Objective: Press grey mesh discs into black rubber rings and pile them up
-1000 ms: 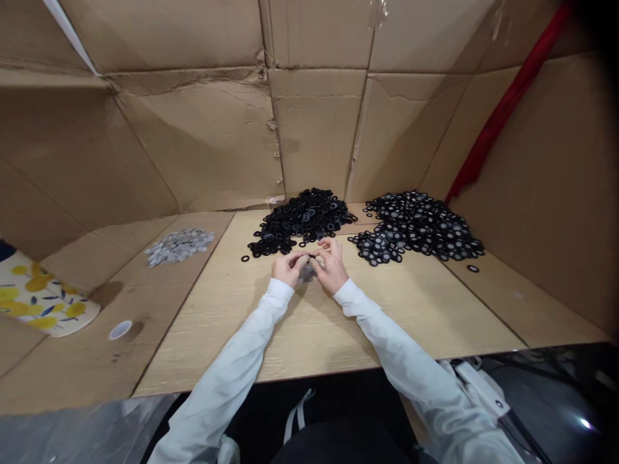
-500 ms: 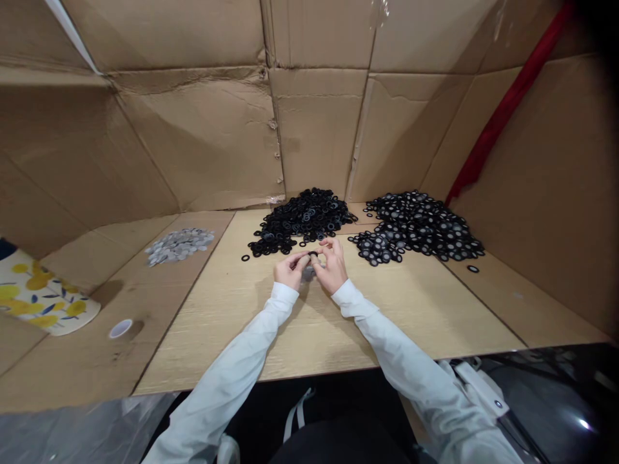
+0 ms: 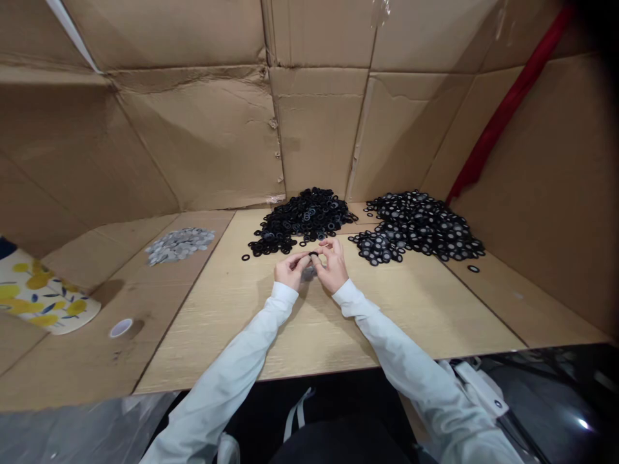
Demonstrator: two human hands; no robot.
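My left hand (image 3: 290, 269) and my right hand (image 3: 331, 263) meet over the middle of the wooden table (image 3: 309, 322), fingertips pinched together on a small black ring (image 3: 313, 255). Under the hands I make out a little grey heap of small discs (image 3: 308, 274). Just beyond the hands lies a pile of plain black rings (image 3: 304, 219). To its right spreads a pile of black rings with grey centres (image 3: 418, 225). Both arms wear white sleeves.
A heap of grey discs (image 3: 178, 245) lies on cardboard at the left. A roll of tape (image 3: 120, 328) and a yellow-flowered cloth (image 3: 39, 299) are further left. Cardboard walls (image 3: 319, 122) close in the back and sides. A red strip (image 3: 503, 109) runs up the right wall.
The hands have stayed almost in place, fingers shifting slightly on the small ring; nothing else has moved.
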